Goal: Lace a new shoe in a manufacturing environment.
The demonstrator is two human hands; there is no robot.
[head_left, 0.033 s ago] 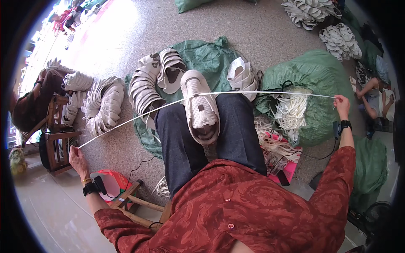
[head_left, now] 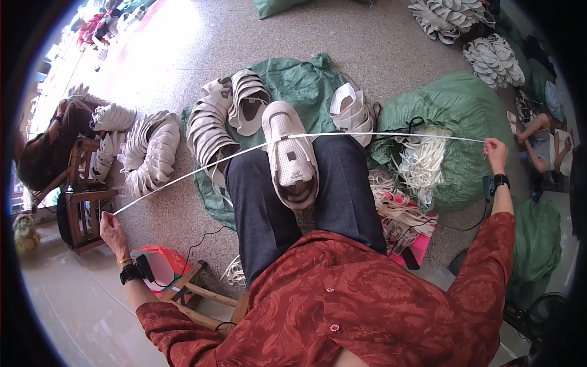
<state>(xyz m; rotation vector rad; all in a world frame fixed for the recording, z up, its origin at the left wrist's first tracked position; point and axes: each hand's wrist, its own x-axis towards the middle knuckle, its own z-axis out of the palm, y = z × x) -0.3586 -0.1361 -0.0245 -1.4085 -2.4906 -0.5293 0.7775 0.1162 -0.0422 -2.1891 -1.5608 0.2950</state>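
Note:
A white shoe upper rests between my knees, its toe pointing away from me. One long white shoelace passes across it near the toe end and stretches out to both sides. At the far left, my left hand is closed on one end of the lace. My right hand, raised at the right beside a green sack, pinches the other end. Both arms are spread wide and the lace looks drawn fairly straight on each side of the upper.
Nested white shoe uppers curve over a green woven sheet. A bulging green sack with loose white laces stands at right. More laces lie on a pink sheet. Wooden stools and seated people are nearby.

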